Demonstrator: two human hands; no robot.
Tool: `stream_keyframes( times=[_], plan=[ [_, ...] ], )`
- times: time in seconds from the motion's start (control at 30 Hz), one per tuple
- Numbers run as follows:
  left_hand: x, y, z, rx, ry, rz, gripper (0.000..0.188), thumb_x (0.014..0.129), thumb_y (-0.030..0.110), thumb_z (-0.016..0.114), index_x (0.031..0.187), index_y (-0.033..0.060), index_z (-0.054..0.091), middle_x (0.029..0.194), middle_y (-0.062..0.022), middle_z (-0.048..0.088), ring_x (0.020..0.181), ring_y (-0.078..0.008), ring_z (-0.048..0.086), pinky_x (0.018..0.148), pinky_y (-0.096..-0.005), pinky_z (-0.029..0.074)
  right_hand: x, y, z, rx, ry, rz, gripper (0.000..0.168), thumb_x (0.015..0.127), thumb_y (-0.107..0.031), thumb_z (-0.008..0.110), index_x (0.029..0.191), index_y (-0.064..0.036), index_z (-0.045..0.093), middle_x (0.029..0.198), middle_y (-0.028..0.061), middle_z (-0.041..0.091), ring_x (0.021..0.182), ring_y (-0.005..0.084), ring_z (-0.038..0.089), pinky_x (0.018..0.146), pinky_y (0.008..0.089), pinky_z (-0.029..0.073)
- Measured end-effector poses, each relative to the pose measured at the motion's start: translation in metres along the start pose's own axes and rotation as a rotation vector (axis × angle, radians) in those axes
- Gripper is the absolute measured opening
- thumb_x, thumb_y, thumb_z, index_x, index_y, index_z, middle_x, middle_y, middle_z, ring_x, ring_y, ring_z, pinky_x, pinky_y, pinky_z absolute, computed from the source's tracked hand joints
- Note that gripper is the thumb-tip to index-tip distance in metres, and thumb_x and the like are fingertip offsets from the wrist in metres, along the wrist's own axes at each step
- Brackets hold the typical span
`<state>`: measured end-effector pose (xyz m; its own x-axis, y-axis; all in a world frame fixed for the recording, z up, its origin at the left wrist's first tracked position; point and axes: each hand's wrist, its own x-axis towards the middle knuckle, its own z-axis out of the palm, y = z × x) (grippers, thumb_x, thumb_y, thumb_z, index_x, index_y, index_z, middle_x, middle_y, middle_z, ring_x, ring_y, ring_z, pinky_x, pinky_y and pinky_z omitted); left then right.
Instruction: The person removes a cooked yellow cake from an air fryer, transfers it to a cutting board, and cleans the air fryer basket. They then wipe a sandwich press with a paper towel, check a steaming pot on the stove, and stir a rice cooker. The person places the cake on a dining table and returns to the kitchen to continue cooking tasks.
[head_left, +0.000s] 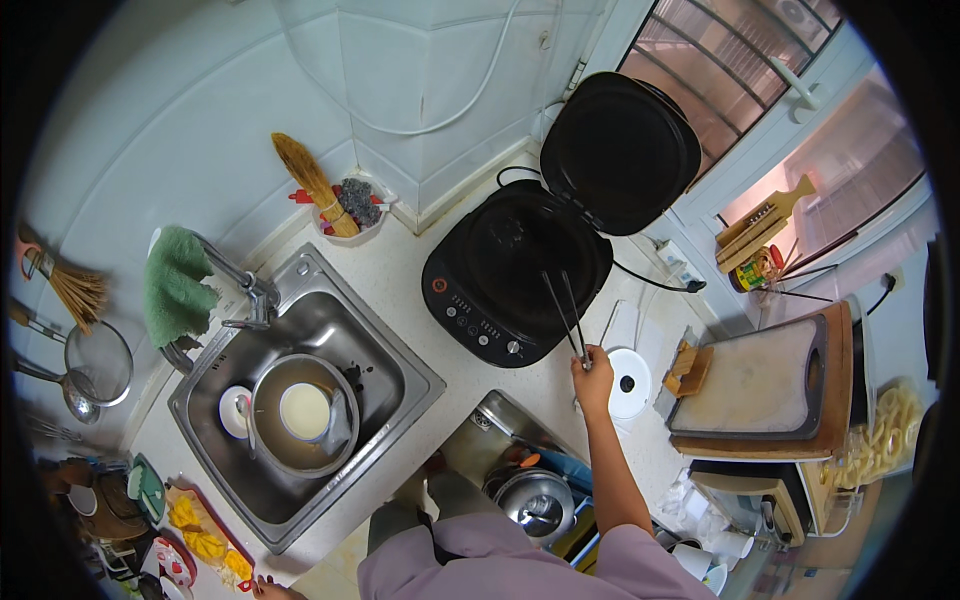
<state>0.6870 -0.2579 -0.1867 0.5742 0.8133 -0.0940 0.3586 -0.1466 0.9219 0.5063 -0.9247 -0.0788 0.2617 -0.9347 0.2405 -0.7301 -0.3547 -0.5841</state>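
My right hand (594, 382) is closed around a pair of metal chopsticks or thin tongs (570, 315), whose far ends reach over the dark plate of a black electric griddle (517, 262). The griddle's lid (621, 154) stands raised behind it. A white round lid with a black knob (628, 382) lies just right of that hand. At the bottom edge, my left hand (276, 589) shows only in part, near the corner of a red-edged tray (202, 529) that bears yellow food pieces; its grip is unclear.
Left of the griddle is a steel sink (375, 450) holding a metal pot (304, 457) and a white bowl (305, 411). A straw brush (315, 184) leans in a basket at the wall. Cutting boards (750, 382) stand at right. Shelved pots sit below the counter.
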Motion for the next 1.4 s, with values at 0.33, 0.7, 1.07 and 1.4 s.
stream_keyframes(
  times=[0.33, 0.7, 1.07, 1.4],
  plan=[
    [-0.145, 0.096, 0.072, 0.028, -0.838, 0.4, 0.017, 0.083, 0.005, 0.042, 0.1, 0.0041, 0.046, 0.089, -0.0049, 0.048, 0.079, -0.0115, 0.047, 0.058, -0.0198, 0.039, -0.016, -0.026, 0.012, 0.29, 0.024, 0.002, 0.025, 0.074, -0.012, 0.06, 0.094, 0.001, 0.052, 0.076, 0.0112, 0.054, 0.063, 0.0182, 0.051, 0.057, 0.0292, 0.042],
    [-0.33, 0.213, 0.191, -0.3, -1.937, -0.301, 0.037, 0.085, 0.016, 0.045, 0.119, 0.0037, 0.039, 0.115, -0.0098, 0.048, 0.104, -0.0195, 0.047, 0.086, -0.0303, 0.037, -0.151, -0.169, 0.026, 0.911, -0.729, 0.202, 0.025, 0.081, -0.009, 0.055, 0.103, -0.002, 0.047, 0.086, 0.002, 0.052, 0.072, 0.0058, 0.048, 0.063, 0.0197, 0.04],
    [-0.324, 0.207, 0.211, -0.011, -2.021, 0.031, 0.032, 0.078, 0.01, 0.053, 0.109, 0.0016, 0.047, 0.086, -0.0064, 0.058, 0.071, -0.0106, 0.054, 0.068, -0.0215, 0.041, -0.153, -0.108, 0.001, 0.537, -0.392, 0.007, 0.025, 0.076, -0.017, 0.059, 0.095, -0.003, 0.053, 0.092, 0.0103, 0.05, 0.087, 0.0216, 0.051, 0.075, 0.031, 0.041],
    [-0.346, 0.199, 0.219, 0.089, -2.008, 0.02, 0.031, 0.081, 0.012, 0.05, 0.11, 0.0009, 0.046, 0.087, -0.0067, 0.057, 0.069, -0.0093, 0.05, 0.065, -0.0217, 0.04, -0.198, 0.203, -0.147, -0.35, 0.47, 0.651, 0.03, 0.067, -0.005, 0.059, 0.096, -0.005, 0.053, 0.095, 0.0142, 0.053, 0.085, 0.0305, 0.054, 0.076, 0.0348, 0.042]
  ],
)
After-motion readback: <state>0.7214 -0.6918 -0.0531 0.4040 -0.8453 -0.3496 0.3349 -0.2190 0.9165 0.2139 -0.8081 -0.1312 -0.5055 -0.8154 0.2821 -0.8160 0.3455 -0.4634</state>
